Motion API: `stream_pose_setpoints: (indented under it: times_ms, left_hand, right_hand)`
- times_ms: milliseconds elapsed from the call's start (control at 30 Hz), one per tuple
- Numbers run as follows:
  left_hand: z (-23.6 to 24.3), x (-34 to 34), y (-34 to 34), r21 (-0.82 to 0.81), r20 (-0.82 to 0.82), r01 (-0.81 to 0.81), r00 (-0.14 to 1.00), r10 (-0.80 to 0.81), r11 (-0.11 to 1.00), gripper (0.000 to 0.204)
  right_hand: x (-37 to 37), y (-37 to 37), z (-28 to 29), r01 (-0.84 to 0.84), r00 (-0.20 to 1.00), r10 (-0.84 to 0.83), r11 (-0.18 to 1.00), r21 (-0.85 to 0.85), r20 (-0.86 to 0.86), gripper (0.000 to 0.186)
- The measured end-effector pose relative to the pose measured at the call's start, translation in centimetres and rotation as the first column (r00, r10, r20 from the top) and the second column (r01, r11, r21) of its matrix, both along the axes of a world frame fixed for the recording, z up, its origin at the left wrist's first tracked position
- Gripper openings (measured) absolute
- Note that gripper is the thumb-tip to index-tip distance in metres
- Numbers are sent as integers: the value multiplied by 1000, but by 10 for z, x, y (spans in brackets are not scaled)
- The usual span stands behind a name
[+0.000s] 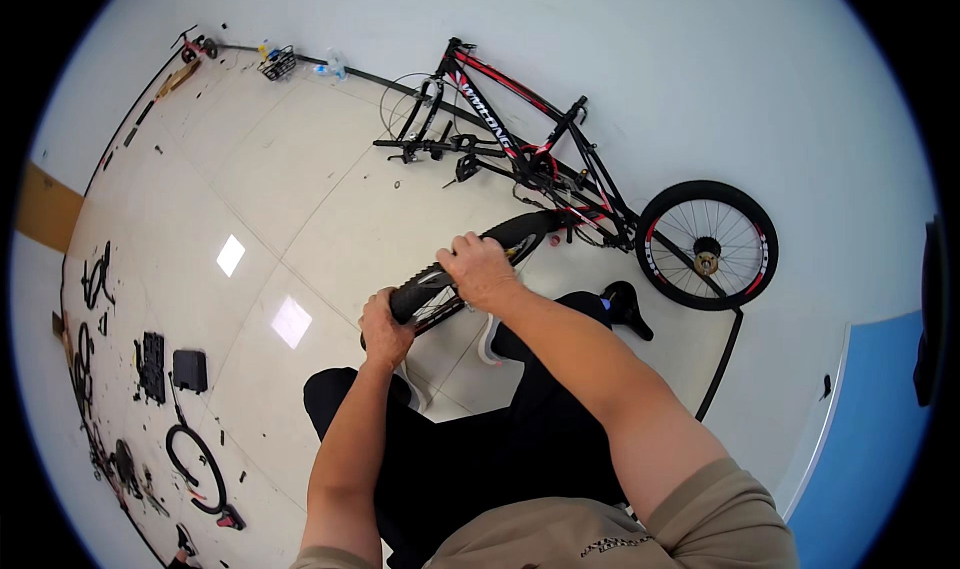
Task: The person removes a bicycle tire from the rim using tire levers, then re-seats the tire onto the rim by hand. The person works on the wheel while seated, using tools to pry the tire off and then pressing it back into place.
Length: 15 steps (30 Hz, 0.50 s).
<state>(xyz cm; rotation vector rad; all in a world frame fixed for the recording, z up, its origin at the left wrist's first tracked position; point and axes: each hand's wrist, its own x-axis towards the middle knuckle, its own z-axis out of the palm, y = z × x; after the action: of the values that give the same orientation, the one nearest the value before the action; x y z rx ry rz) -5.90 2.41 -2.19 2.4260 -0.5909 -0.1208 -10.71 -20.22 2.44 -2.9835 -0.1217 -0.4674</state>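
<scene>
A bicycle wheel with a black knobbly tyre (522,230) stands up from the floor in front of me, between my legs. My left hand (387,327) is closed round the near end of the tyre. Farther along and to the right, my right hand (482,272) grips the same tyre from above, its fingers curled over the far side. Some spokes and the rim show below the tyre between my hands. My palms and the wheel's lower part are hidden.
A black and red bicycle frame (500,119) leans against the wall, beside another wheel (707,246). A black saddle (627,311) lies right of my leg. At left are an open tool case (152,367), a dark box (190,370), a loose black ring (172,459) and scattered parts.
</scene>
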Motion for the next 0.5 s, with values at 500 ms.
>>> stream_pose_setpoints:
  times_ms: [500]
  left_hand:
    - [0, 5, -4, 19, 246, -54, 968, 48, 998, 86]
  right_hand:
    - [34, 58, -4, -8, 1000, 8, 999, -31, 0, 22]
